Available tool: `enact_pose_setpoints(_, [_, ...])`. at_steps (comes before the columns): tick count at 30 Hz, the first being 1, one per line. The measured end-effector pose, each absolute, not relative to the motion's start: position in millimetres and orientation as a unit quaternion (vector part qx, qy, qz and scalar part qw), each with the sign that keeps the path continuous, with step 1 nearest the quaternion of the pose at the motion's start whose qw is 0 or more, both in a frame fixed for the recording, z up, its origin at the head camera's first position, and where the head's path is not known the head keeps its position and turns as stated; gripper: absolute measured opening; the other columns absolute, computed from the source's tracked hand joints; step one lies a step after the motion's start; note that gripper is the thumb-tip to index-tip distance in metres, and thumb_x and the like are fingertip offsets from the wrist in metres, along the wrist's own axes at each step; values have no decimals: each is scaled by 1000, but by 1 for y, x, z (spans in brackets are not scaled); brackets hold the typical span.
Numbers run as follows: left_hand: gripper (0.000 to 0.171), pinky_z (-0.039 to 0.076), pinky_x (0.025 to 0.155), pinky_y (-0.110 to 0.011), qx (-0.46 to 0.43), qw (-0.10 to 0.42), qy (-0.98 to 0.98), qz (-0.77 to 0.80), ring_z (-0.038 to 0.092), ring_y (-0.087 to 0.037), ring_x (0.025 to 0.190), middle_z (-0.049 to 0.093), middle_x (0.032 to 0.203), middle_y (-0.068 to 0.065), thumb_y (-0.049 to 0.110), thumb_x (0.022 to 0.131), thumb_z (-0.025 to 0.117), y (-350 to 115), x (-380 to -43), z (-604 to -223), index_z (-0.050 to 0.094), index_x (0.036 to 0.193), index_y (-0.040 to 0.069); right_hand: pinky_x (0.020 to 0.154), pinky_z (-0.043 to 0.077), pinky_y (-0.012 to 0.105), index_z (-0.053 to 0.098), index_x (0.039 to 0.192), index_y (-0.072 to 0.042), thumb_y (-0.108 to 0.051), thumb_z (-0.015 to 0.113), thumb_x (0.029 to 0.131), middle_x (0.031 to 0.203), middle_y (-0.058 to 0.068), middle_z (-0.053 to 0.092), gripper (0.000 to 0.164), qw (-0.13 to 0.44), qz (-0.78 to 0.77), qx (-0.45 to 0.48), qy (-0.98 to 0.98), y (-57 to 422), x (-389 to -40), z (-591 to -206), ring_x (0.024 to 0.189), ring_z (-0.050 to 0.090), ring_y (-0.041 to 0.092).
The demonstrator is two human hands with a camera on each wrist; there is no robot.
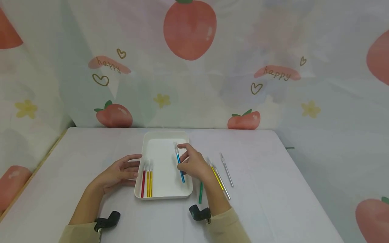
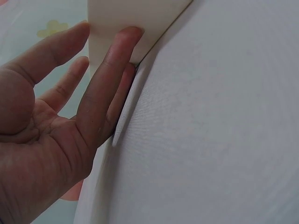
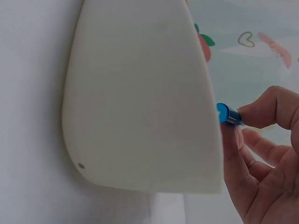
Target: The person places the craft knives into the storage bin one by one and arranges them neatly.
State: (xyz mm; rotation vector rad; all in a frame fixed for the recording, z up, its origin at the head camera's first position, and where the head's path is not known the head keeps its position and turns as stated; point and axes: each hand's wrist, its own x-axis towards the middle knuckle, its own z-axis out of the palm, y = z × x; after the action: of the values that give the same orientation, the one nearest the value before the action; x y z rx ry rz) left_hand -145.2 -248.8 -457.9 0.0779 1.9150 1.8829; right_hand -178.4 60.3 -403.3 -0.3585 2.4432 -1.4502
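My right hand (image 1: 194, 164) pinches a blue craft knife (image 1: 182, 176) with a clear cap between thumb and fingers, over the right side of a white tray (image 1: 164, 189). The capped end points away from me. In the right wrist view the blue handle's butt end (image 3: 222, 113) shows just past the tray wall (image 3: 145, 102). My left hand (image 1: 120, 172) has its fingers extended against the tray's left side, and the left wrist view shows fingertips on the outer wall (image 2: 117, 18). Along the tray's left side lie a red craft knife (image 1: 143, 184) and two yellow craft knives (image 1: 149, 184), side by side.
On the white-covered table (image 1: 273, 209), right of the tray, lie a green craft knife (image 1: 200, 193), a yellow one (image 1: 217, 177) and two silver ones, the outer silver knife (image 1: 227, 171) lying apart. A printed cloth (image 1: 194, 91) hangs behind the table.
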Motion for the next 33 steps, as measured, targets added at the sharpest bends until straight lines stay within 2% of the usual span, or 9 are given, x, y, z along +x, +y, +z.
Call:
enact_pose_setpoints(15, [79, 56, 91, -49, 28, 226, 699, 678, 48, -38, 135, 34, 156, -25, 9, 89, 73, -249, -145, -458, 30, 155, 15, 63, 59, 33, 45, 145, -17, 0, 67, 81, 97, 6, 62, 70, 160, -486, -143, 847, 45, -173, -413, 70, 69, 15])
enact_pose_setpoints(33, [80, 56, 92, -50, 28, 229, 697, 679, 48, -39, 136, 34, 156, -25, 9, 89, 74, -249, -145, -459, 30, 155, 15, 64, 56, 28, 50, 141, -18, 0, 68, 82, 96, 2, 64, 65, 170, -461, -147, 859, 26, -165, -424, 74, 66, 11])
